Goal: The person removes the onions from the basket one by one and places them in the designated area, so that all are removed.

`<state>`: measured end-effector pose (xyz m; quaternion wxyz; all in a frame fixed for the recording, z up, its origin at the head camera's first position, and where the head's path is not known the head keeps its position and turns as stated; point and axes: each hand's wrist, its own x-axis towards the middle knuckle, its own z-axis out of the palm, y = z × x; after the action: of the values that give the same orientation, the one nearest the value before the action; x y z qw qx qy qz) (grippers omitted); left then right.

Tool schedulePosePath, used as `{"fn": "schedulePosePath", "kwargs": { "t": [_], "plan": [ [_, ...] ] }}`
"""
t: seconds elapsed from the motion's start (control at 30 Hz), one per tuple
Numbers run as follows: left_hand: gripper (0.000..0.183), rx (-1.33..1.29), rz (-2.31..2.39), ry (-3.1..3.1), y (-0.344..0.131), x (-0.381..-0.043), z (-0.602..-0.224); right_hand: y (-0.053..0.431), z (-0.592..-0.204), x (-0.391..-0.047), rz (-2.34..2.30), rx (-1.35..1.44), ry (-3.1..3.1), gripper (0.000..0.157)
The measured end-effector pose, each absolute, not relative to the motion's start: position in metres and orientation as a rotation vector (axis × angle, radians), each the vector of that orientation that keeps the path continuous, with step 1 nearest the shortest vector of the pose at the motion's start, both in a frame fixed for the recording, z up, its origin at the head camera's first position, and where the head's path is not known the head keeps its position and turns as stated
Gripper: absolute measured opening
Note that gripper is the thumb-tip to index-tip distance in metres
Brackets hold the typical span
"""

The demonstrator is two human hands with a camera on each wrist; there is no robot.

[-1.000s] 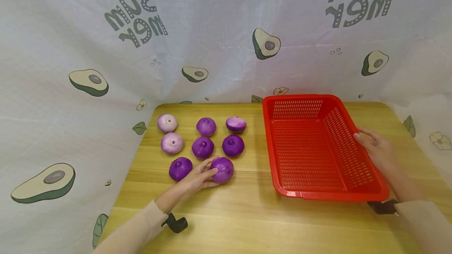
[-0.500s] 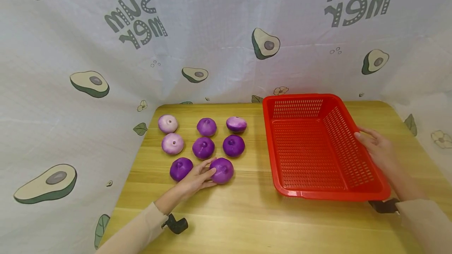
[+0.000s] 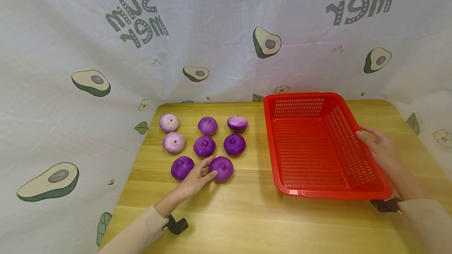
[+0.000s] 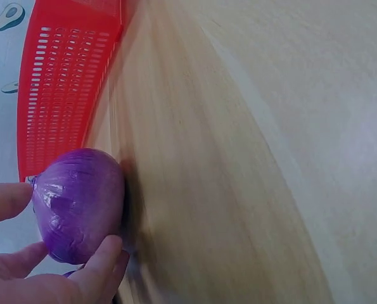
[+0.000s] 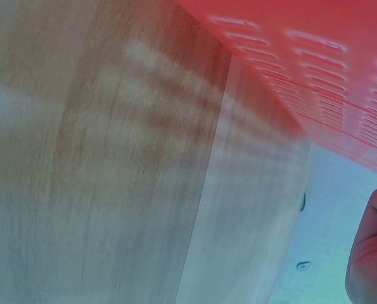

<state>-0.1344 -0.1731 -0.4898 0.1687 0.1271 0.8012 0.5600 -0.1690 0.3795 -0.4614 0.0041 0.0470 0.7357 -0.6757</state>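
Note:
My left hand (image 3: pixel 193 180) is beside a purple onion (image 3: pixel 221 169) at the front of a group, its fingers spread loosely around the near side. In the left wrist view the same onion (image 4: pixel 80 206) sits on the wood, with the thumb near its stem end and fingertips (image 4: pixel 109 246) at its lower side. My right hand (image 3: pixel 383 150) grips the right rim of a red plastic basket (image 3: pixel 269 148), thumb over the edge. No onion lies in the basket. The right wrist view shows the basket's slotted outer wall (image 5: pixel 340 82) and part of the hand (image 5: pixel 372 253).
More onions stand on the wooden table (image 3: pixel 247 222): a dark purple one (image 3: pixel 182 167) left of my hand, pale ones (image 3: pixel 174 142) behind it, and several others (image 3: pixel 204 146) further back. A white avocado-print cloth (image 3: pixel 226 30) hangs behind the table.
The onion at my left hand has turned so its stem points more upward, and the fingers have loosened from it. The right hand stays on the basket rim.

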Motion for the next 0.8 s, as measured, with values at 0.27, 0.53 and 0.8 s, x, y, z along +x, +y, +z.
{"fn": "schedulePosePath", "kwargs": {
  "t": [0.27,0.53,0.8],
  "plan": [
    [0.059,0.447,1.516,2.404,-0.175,-0.135,-0.488,0.381,-0.462,-0.169,-1.962,0.185,2.440,0.030],
    [0.058,0.458,1.538,2.433,-0.183,-0.140,-0.476,0.386,-0.464,-0.168,-2.021,0.220,2.287,0.036],
    [0.053,0.467,1.546,2.482,-0.194,-0.154,-0.468,0.389,-0.461,-0.169,-2.147,0.192,1.974,0.019]
  ]
}}
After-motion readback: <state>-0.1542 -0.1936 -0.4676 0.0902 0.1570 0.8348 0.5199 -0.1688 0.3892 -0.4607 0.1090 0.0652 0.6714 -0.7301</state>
